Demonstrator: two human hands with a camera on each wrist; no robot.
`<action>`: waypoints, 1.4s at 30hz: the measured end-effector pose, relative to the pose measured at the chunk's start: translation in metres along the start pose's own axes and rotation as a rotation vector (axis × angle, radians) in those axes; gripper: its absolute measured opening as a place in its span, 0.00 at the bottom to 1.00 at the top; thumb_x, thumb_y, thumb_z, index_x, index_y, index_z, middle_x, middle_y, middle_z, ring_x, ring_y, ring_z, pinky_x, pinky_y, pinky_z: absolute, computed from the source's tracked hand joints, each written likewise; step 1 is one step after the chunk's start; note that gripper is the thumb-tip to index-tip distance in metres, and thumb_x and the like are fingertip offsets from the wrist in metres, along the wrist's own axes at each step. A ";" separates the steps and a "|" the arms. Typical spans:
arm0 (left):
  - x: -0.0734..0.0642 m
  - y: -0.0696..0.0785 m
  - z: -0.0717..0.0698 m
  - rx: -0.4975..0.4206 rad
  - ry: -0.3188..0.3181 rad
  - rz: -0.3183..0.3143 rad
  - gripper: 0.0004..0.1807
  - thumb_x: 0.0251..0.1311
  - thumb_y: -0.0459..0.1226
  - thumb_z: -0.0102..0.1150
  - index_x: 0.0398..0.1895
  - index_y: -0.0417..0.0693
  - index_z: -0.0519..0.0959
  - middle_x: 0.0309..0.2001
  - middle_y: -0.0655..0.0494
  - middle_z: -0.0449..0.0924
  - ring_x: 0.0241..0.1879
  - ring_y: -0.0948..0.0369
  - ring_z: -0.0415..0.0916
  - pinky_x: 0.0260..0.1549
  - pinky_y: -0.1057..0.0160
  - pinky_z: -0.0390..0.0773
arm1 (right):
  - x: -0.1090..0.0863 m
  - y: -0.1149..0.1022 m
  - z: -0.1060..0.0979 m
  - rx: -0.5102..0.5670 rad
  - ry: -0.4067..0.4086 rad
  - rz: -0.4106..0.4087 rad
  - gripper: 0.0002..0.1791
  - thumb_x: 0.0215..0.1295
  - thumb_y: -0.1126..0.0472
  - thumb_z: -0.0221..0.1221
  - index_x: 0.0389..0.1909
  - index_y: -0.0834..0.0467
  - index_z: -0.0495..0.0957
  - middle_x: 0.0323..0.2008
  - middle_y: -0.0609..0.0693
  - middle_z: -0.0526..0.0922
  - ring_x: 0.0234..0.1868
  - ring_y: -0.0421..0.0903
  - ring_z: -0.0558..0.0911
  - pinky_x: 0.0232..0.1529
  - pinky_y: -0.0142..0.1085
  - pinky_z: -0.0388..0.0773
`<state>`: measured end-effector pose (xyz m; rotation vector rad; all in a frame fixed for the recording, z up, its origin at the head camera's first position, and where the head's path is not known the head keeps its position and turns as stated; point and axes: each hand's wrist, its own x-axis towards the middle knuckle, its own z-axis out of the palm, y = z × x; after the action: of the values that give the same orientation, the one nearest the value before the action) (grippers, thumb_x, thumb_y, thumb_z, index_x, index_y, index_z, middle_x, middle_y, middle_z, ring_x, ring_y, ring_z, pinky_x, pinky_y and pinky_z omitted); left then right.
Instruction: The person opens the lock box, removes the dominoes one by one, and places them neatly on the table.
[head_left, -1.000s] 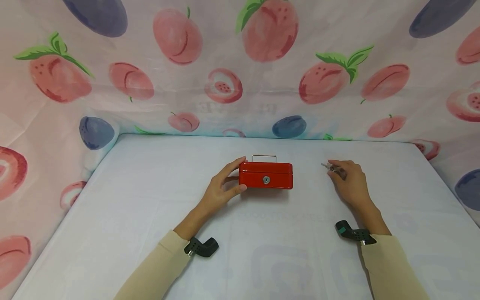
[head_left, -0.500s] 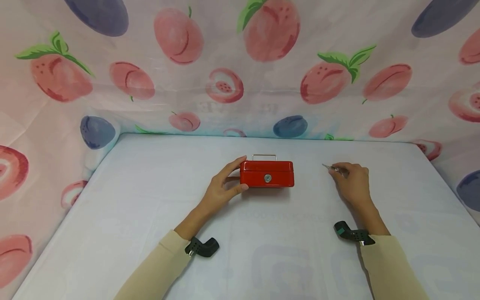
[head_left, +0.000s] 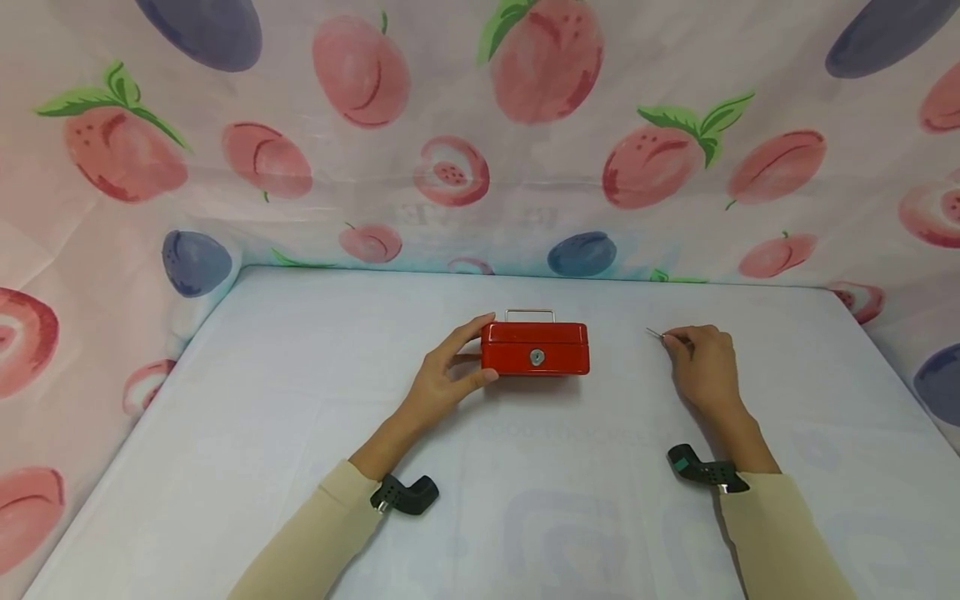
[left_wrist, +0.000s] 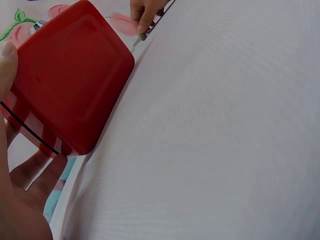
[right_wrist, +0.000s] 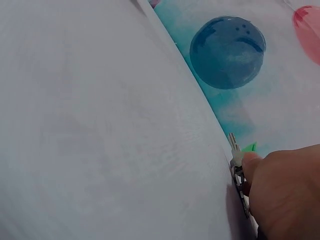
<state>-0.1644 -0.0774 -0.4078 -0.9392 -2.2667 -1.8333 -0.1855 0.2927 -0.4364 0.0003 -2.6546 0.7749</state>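
Observation:
In the head view, a red metal cash box (head_left: 517, 337) with a round keyhole lock (head_left: 537, 357) on its front stands at the middle of the table, its thin wire handle (head_left: 529, 311) raised. My left hand (head_left: 441, 379) grips the box's left end, thumb at the front and fingers reaching round the back. The left wrist view shows the box's end (left_wrist: 75, 75) close up, between thumb and fingers. To the right, apart from the box, my right hand (head_left: 705, 362) pinches a small silver key (head_left: 655, 333), its blade pointing left. In the right wrist view, more metal hangs below the key (right_wrist: 233, 142).
A white cloth covers the table (head_left: 480, 500). Behind and at the sides rises a fruit-print curtain (head_left: 450, 100). Each wrist wears a black camera mount, the left mount (head_left: 405, 495) and the right mount (head_left: 705, 467).
The right hand's fingers have shifted and drawn in around the keys, so in the head view only the key's blade now sticks out. The left hand and cash box have hardly moved.

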 end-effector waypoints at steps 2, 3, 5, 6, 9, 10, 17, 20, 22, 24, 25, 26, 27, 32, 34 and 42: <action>0.001 0.010 -0.001 -0.002 -0.005 -0.012 0.37 0.56 0.25 0.62 0.70 0.40 0.61 0.67 0.44 0.63 0.64 0.52 0.62 0.54 0.44 0.71 | -0.001 0.000 -0.001 -0.006 0.020 -0.018 0.13 0.70 0.64 0.53 0.40 0.72 0.80 0.36 0.67 0.77 0.39 0.62 0.71 0.35 0.49 0.64; 0.001 0.015 -0.001 -0.003 -0.007 -0.021 0.36 0.56 0.25 0.62 0.69 0.38 0.61 0.67 0.43 0.63 0.64 0.51 0.62 0.54 0.43 0.71 | -0.001 0.000 -0.001 -0.009 0.027 -0.025 0.13 0.70 0.65 0.53 0.39 0.72 0.80 0.36 0.67 0.77 0.39 0.62 0.71 0.35 0.49 0.64; 0.001 0.015 -0.001 0.003 -0.009 -0.027 0.36 0.57 0.26 0.62 0.70 0.39 0.61 0.67 0.44 0.63 0.64 0.53 0.62 0.55 0.44 0.71 | -0.001 0.001 -0.002 -0.008 0.033 -0.030 0.12 0.70 0.66 0.53 0.38 0.73 0.80 0.37 0.68 0.77 0.40 0.63 0.71 0.36 0.50 0.64; 0.000 0.015 -0.001 0.004 -0.010 -0.028 0.36 0.57 0.26 0.62 0.70 0.39 0.61 0.67 0.44 0.63 0.64 0.53 0.63 0.54 0.44 0.71 | -0.002 0.001 -0.001 -0.005 0.035 -0.035 0.12 0.69 0.67 0.53 0.38 0.73 0.80 0.37 0.69 0.77 0.40 0.64 0.71 0.36 0.51 0.64; 0.000 0.010 0.000 0.010 -0.007 -0.013 0.36 0.58 0.27 0.62 0.70 0.40 0.61 0.67 0.42 0.63 0.64 0.51 0.63 0.54 0.44 0.72 | -0.002 0.000 -0.001 0.003 0.034 -0.042 0.09 0.67 0.68 0.55 0.37 0.72 0.80 0.37 0.68 0.78 0.40 0.63 0.71 0.36 0.51 0.64; 0.000 0.005 0.000 0.014 -0.005 -0.006 0.36 0.58 0.28 0.62 0.70 0.41 0.61 0.67 0.42 0.63 0.64 0.51 0.62 0.54 0.44 0.72 | -0.002 -0.001 -0.001 0.010 0.034 -0.046 0.09 0.67 0.68 0.56 0.37 0.72 0.80 0.36 0.68 0.78 0.41 0.64 0.72 0.37 0.53 0.65; -0.001 -0.023 0.001 0.024 -0.003 0.008 0.38 0.59 0.35 0.64 0.72 0.54 0.60 0.69 0.51 0.62 0.64 0.58 0.62 0.54 0.51 0.73 | -0.002 -0.014 -0.007 0.085 0.023 0.046 0.11 0.67 0.62 0.57 0.39 0.68 0.79 0.36 0.65 0.82 0.36 0.59 0.81 0.33 0.43 0.75; -0.001 -0.024 0.001 0.018 -0.005 0.007 0.38 0.59 0.35 0.64 0.72 0.56 0.60 0.69 0.51 0.62 0.64 0.59 0.62 0.54 0.52 0.73 | -0.001 -0.021 -0.010 0.116 0.030 0.089 0.12 0.68 0.60 0.57 0.39 0.67 0.77 0.38 0.64 0.83 0.36 0.57 0.83 0.31 0.27 0.73; 0.000 -0.021 0.001 0.020 -0.002 0.006 0.38 0.59 0.32 0.64 0.72 0.53 0.60 0.69 0.49 0.62 0.64 0.57 0.62 0.54 0.50 0.73 | 0.000 -0.025 -0.011 0.144 0.040 0.091 0.12 0.68 0.60 0.58 0.40 0.66 0.77 0.38 0.62 0.84 0.38 0.53 0.84 0.31 0.19 0.70; 0.000 -0.014 0.001 0.017 0.000 0.007 0.38 0.58 0.29 0.63 0.72 0.48 0.60 0.68 0.46 0.62 0.64 0.54 0.62 0.54 0.47 0.73 | 0.001 -0.029 -0.012 0.182 0.044 0.078 0.11 0.67 0.60 0.58 0.40 0.66 0.78 0.38 0.61 0.85 0.37 0.43 0.84 0.30 0.16 0.70; 0.000 -0.009 0.001 0.015 0.000 0.006 0.38 0.57 0.27 0.63 0.71 0.45 0.61 0.68 0.44 0.62 0.64 0.53 0.62 0.54 0.46 0.73 | 0.002 -0.031 -0.013 0.210 0.049 0.072 0.11 0.67 0.60 0.59 0.40 0.66 0.78 0.38 0.60 0.85 0.36 0.38 0.83 0.30 0.16 0.70; 0.000 -0.004 0.001 0.014 -0.001 0.005 0.38 0.57 0.26 0.62 0.71 0.42 0.61 0.68 0.43 0.62 0.64 0.52 0.62 0.53 0.45 0.72 | 0.002 -0.033 -0.014 0.239 0.050 0.065 0.11 0.67 0.59 0.59 0.40 0.65 0.78 0.37 0.60 0.85 0.35 0.33 0.82 0.30 0.17 0.71; 0.000 0.001 0.001 0.011 -0.001 0.006 0.37 0.57 0.26 0.62 0.70 0.40 0.60 0.67 0.42 0.62 0.64 0.50 0.62 0.53 0.43 0.72 | 0.002 -0.035 -0.016 0.262 0.048 0.060 0.12 0.67 0.59 0.59 0.40 0.65 0.78 0.37 0.59 0.85 0.34 0.29 0.80 0.31 0.17 0.71; 0.000 0.016 -0.001 0.018 -0.008 -0.008 0.36 0.57 0.26 0.62 0.69 0.36 0.61 0.67 0.40 0.62 0.64 0.49 0.63 0.53 0.42 0.71 | 0.003 -0.047 -0.022 0.328 0.027 0.046 0.13 0.67 0.55 0.59 0.41 0.62 0.80 0.37 0.57 0.86 0.34 0.27 0.79 0.32 0.20 0.73; 0.000 0.017 -0.001 0.023 -0.007 -0.009 0.36 0.57 0.26 0.62 0.69 0.36 0.60 0.67 0.39 0.62 0.64 0.48 0.63 0.53 0.41 0.71 | 0.003 -0.051 -0.024 0.334 0.019 0.040 0.14 0.66 0.54 0.59 0.42 0.62 0.80 0.37 0.57 0.86 0.34 0.27 0.79 0.34 0.19 0.74; 0.000 0.003 0.001 0.017 -0.005 -0.005 0.37 0.57 0.26 0.62 0.70 0.39 0.60 0.68 0.42 0.61 0.64 0.48 0.62 0.54 0.40 0.70 | 0.004 -0.061 -0.031 0.427 0.009 -0.016 0.13 0.65 0.58 0.60 0.45 0.61 0.80 0.39 0.52 0.85 0.35 0.33 0.81 0.36 0.21 0.76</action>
<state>-0.1626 -0.0759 -0.4055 -0.9371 -2.2854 -1.8132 -0.1722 0.2576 -0.3791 0.1285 -2.4246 1.3140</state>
